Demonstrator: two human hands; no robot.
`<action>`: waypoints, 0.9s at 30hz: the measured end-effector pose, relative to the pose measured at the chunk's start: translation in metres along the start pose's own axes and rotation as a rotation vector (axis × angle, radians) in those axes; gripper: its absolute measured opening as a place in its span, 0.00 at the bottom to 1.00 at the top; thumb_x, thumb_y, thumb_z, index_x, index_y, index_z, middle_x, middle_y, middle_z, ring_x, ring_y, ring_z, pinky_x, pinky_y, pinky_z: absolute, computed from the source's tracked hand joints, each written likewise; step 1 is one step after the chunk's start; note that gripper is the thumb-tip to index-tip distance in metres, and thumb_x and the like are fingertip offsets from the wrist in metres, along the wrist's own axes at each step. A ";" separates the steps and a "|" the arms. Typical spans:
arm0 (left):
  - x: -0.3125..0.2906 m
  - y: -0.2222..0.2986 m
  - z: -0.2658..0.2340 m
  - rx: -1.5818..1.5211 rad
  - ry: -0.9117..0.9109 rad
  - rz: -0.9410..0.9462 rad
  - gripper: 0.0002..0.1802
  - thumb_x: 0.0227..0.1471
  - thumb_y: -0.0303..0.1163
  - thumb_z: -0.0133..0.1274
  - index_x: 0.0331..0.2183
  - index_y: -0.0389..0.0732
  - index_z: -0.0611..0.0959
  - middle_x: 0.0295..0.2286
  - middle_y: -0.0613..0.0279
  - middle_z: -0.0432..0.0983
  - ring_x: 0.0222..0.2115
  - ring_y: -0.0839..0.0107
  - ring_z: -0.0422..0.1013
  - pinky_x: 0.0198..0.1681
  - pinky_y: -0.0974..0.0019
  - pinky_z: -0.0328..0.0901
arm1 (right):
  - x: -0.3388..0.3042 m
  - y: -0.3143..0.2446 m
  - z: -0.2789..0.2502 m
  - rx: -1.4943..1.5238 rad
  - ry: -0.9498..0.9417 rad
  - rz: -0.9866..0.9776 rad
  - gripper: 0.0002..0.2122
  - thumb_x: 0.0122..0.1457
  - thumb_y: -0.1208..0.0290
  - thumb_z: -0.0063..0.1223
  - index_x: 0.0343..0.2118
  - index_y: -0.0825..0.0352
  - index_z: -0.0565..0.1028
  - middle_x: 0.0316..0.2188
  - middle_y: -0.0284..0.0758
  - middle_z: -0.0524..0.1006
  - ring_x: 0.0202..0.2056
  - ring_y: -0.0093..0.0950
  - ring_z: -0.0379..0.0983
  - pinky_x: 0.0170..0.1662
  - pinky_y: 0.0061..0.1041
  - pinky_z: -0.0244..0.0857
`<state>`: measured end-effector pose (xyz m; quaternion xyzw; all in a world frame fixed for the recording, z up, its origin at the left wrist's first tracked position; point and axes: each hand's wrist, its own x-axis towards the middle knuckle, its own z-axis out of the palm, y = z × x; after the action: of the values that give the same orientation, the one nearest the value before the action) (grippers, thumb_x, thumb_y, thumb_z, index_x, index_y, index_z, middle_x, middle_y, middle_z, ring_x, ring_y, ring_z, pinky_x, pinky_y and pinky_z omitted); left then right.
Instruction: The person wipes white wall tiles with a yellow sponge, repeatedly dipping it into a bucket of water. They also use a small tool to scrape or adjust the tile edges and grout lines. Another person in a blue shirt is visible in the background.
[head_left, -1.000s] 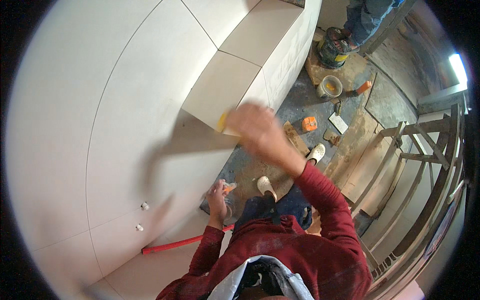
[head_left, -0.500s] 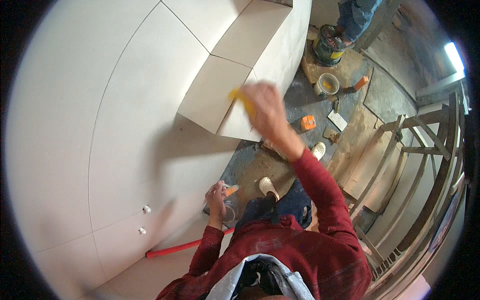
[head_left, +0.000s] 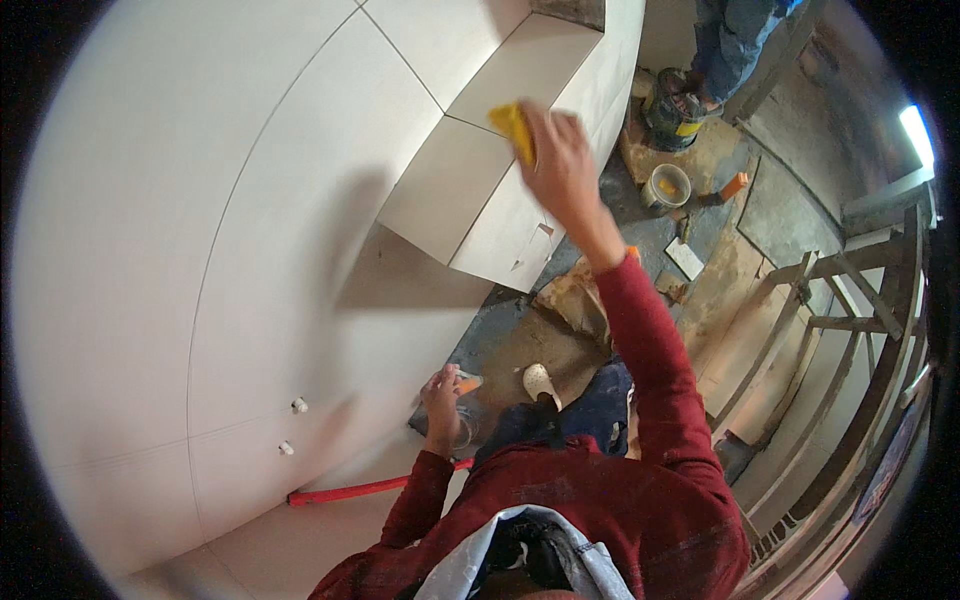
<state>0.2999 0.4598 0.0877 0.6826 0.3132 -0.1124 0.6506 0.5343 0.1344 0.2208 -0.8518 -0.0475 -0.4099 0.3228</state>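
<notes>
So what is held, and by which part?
Right grip: a yellow pad, by its right edge. Left grip: a partly orange thing, by its left end.

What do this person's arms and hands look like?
The left sleeve and right sleeve are dark red, long and a bit wrinkled, stopping short of the hands. The left hand and right hand have five-fingered shapes and wear no gloves.

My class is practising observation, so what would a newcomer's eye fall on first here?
Probably the bright yellow pad in the right hand, upper middle, seen against the pale tiled ledge. Next might come the red bar, low and left of centre, then another person's blue-clad leg at upper right, by a dark bucket.
</notes>
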 end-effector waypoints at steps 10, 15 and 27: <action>-0.001 -0.012 -0.005 -0.140 -0.039 -0.035 0.16 0.55 0.40 0.58 0.32 0.35 0.81 0.27 0.67 0.72 0.26 0.78 0.65 0.27 0.71 0.60 | -0.057 -0.106 0.006 0.287 -0.589 -0.490 0.19 0.53 0.74 0.50 0.51 0.62 0.73 0.45 0.38 0.76 0.48 0.36 0.71 0.56 0.35 0.63; -0.004 -0.014 -0.020 -0.279 0.012 0.037 0.15 0.54 0.40 0.60 0.30 0.36 0.81 0.26 0.67 0.71 0.26 0.78 0.65 0.27 0.72 0.61 | 0.031 -0.031 0.012 -0.143 -0.227 -0.233 0.14 0.55 0.73 0.50 0.45 0.62 0.74 0.36 0.40 0.77 0.41 0.41 0.72 0.49 0.38 0.66; 0.002 -0.024 -0.043 -0.235 0.058 -0.037 0.13 0.55 0.40 0.58 0.34 0.39 0.81 0.25 0.71 0.70 0.27 0.80 0.66 0.25 0.74 0.61 | -0.079 -0.165 0.029 0.626 -0.839 -0.428 0.20 0.54 0.69 0.57 0.50 0.64 0.71 0.45 0.40 0.76 0.47 0.39 0.71 0.52 0.38 0.65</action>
<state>0.2767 0.5008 0.0722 0.5989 0.3554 -0.0671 0.7145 0.4443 0.2956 0.2341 -0.7769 -0.4626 -0.0587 0.4230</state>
